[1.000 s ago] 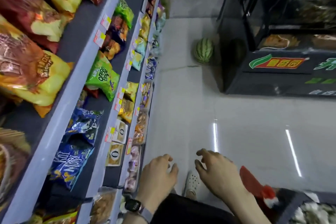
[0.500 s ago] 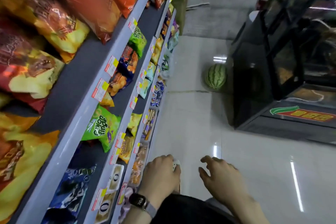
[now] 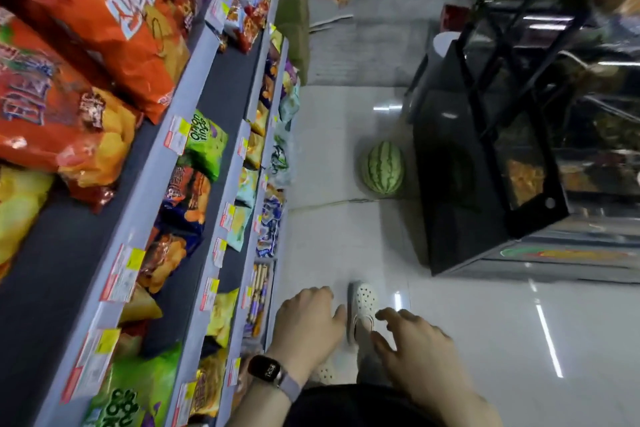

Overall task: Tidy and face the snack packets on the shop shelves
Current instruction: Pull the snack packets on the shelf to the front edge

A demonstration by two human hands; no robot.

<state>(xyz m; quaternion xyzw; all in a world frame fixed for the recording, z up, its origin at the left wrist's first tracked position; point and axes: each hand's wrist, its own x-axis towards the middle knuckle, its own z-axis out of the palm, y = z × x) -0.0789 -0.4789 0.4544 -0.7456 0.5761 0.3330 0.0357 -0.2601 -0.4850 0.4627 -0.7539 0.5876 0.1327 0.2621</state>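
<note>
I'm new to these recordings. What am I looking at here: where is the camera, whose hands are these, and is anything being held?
There is no machine here. A person wears a wide-angle camera on the head, so this single view looks forward and down, and the lens bends the edges. The left hand, with a watch on its wrist, and the right hand hang low in front, fingers loosely curled, holding nothing. On the left run the shop shelves full of snack packets: big orange bags on top, a green onion rings packet one shelf lower. On the floor a watermelon lies beside a dark glass-topped cabinet. The person's white shoe shows between the hands.
</note>
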